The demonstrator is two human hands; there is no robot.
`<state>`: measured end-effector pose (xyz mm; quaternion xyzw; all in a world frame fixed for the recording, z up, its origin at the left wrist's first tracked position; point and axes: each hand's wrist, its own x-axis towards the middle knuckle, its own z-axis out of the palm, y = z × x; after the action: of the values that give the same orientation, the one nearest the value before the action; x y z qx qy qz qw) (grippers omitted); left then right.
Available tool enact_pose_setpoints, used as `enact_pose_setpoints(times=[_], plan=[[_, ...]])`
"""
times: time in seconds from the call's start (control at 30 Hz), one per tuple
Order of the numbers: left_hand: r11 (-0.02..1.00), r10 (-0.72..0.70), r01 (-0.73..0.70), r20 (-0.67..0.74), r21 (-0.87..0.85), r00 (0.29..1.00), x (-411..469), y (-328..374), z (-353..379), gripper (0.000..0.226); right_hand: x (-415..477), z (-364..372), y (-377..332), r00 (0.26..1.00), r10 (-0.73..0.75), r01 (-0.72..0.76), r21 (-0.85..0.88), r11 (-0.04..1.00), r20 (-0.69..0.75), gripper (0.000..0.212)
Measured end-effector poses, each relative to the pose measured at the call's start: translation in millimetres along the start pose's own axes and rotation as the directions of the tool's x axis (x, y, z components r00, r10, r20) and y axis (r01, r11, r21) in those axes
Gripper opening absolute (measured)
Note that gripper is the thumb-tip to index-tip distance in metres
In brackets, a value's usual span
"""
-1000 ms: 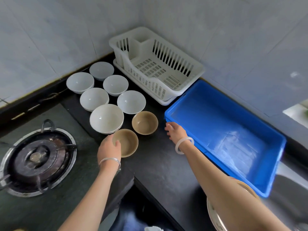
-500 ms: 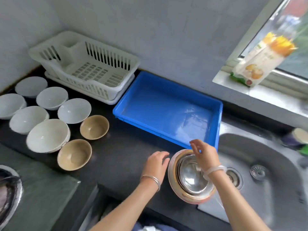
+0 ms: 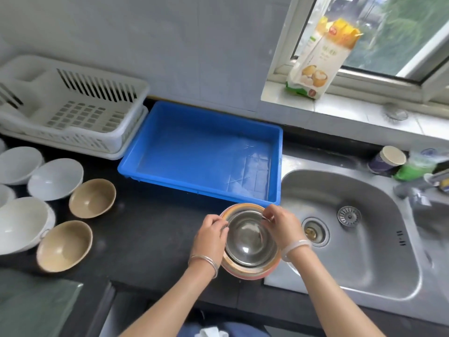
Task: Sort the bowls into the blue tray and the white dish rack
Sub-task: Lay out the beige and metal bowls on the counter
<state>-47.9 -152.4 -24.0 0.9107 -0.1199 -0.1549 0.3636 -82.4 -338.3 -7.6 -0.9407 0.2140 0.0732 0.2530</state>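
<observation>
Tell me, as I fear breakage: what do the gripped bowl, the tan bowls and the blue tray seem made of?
The gripped bowl, pinched at its rim by the left hand and right hand, looks like polished stainless steel: grey, mirror-like glints. The tan bowls look matte, ceramic or melamine; I cannot tell which. The blue tray looks like glossy moulded plastic, uniformly coloured.

Shiny st. steel bowl (image 3: 250, 239), glossy blue plastic tray (image 3: 194, 191), wht plastic rack (image 3: 73, 113), matt tan bowls (image 3: 92, 198), brushed metal sink (image 3: 364, 263)

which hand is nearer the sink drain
Right. The right hand pinches the steel bowl just left of the drain; the left hand holds the opposite rim, farther left.
</observation>
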Motion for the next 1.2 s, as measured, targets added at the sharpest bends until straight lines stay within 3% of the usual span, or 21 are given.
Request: enact_pose_setpoints(times=[0.33, 0.57, 0.77, 0.9, 1.2], plan=[[0.992, -0.044, 0.043, 0.007, 0.117, 0.999, 4, 10, 4, 0.026, -3, -22, 19, 0.989, 0.150, -0.145, 0.235, 0.961, -0.005, 0.017], [0.990, -0.126, 0.128, -0.027, 0.066, 0.992, 13, 19, 2, 0.010, -5, -35, 27, 0.980, 0.200, -0.178, 0.363, 0.915, -0.023, 0.019], [0.987, -0.160, 0.158, 0.050, 0.039, 0.986, 14, 26, -3, 0.002, -4, -38, 28, 0.977, 0.215, -0.191, 0.434, 0.880, -0.007, 0.016], [0.983, -0.182, 0.183, 0.064, -0.016, 0.981, 15, 31, -6, 0.008, -3, -42, 26, 0.979, 0.205, -0.179, 0.482, 0.858, -0.002, 0.014], [0.963, -0.209, 0.192, -0.075, -0.187, 0.975, 14, 18, -52, 0.010, 14, -56, -4, 0.985, 0.163, -0.095, 0.590, 0.802, -0.064, 0.013]])
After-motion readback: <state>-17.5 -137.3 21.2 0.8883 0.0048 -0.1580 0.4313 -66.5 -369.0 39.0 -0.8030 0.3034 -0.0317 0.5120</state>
